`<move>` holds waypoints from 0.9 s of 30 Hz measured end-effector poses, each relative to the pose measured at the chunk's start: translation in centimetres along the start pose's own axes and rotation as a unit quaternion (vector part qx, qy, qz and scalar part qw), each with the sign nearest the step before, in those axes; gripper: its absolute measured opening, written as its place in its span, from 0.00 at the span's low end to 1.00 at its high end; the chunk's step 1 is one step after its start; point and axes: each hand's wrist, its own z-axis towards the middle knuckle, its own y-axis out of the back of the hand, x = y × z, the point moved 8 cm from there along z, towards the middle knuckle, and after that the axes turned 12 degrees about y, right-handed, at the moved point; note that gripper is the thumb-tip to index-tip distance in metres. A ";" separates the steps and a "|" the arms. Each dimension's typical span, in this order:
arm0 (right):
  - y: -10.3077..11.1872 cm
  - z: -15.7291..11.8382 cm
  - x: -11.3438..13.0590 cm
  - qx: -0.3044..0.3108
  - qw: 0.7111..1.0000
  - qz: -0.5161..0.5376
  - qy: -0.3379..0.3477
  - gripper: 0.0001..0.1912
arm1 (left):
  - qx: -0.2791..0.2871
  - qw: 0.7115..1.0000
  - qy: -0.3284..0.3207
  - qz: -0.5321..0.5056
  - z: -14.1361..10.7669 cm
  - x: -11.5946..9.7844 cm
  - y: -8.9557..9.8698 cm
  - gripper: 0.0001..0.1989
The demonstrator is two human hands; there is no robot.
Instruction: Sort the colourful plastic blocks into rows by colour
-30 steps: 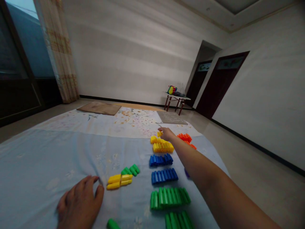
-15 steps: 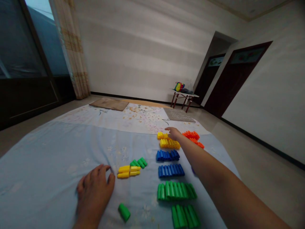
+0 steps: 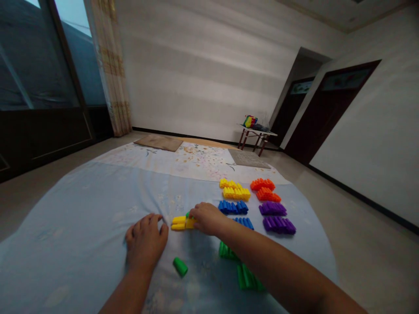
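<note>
My left hand [image 3: 145,240] rests palm down on the blue cloth, its fingers apart and slightly curled, with nothing in it. Just to its right lie small yellow plastic tubes [image 3: 178,220]. My right hand [image 3: 207,219] reaches in from the right with its fingers closed at the right end of this group, on a yellow tube [image 3: 190,224]. A bit of green [image 3: 187,215] shows beside the fingertips; the hand hides the rest. One green tube [image 3: 180,266] lies by itself nearer to me.
Colour-sorted rows stand to the right: yellow [image 3: 236,193], orange [image 3: 262,184], blue [image 3: 233,207], purple [image 3: 279,225] and green [image 3: 249,278], the last partly under my right forearm. Two mats [image 3: 159,142] lie at the far edge. A small table [image 3: 258,130] stands by the wall.
My right hand has come back from the far yellow rows to the small yellow group near my left hand, and its fingers have closed there. The purple rows have come into view.
</note>
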 end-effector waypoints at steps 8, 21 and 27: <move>-0.4 -3.5 1.8 -0.006 0.998 0.000 0.055 0.10 | -0.002 1.000 0.005 -0.017 -0.1 0.0 0.4 0.18; -1.0 -5.1 2.0 0.000 0.998 0.001 -0.064 0.21 | 0.026 1.000 0.001 -0.010 0.4 0.4 -0.6 0.19; 2.0 -6.9 -1.3 -0.133 0.987 0.068 -0.053 0.27 | 0.016 1.000 -0.011 -0.001 0.9 0.6 -1.1 0.20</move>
